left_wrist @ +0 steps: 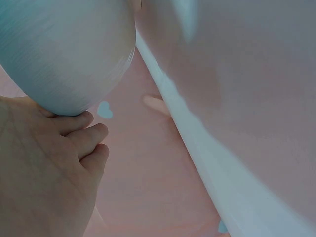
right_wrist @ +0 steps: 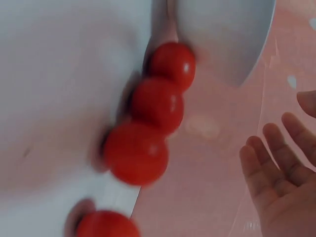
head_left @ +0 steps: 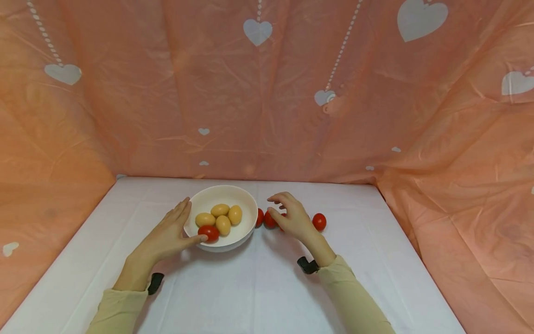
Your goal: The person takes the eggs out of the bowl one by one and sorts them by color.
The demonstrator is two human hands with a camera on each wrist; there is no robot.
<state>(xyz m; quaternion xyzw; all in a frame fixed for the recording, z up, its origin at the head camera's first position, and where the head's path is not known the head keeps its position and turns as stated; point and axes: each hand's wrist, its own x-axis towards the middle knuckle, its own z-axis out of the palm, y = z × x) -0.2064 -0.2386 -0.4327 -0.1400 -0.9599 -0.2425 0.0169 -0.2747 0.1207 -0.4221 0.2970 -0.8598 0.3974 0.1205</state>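
A white bowl (head_left: 246, 199) holds several smooth yellow ovals like small tomatoes (head_left: 223, 225) and one red cherry tomato (head_left: 208, 233) near its front rim. My left hand (head_left: 168, 232) lies against the bowl's left side, fingers extended along it; the thumb crosses the front rim, its tip at the red tomato. In the left wrist view, fingertips (left_wrist: 98, 132) press against the bowl's outside. To the right of the bowl, my right hand (head_left: 294, 218) hovers above a row of red cherry tomatoes (head_left: 270, 220), fingers loosely bent and apart, nothing in them. It partly hides one tomato.
Another red cherry tomato (head_left: 319, 221) lies on the white-covered table (head_left: 233, 292) to the right of my right hand. Orange fabric with pale hearts (head_left: 257, 31) hangs behind the table and along both sides. A dark wrist mount (head_left: 308, 266) is on each forearm.
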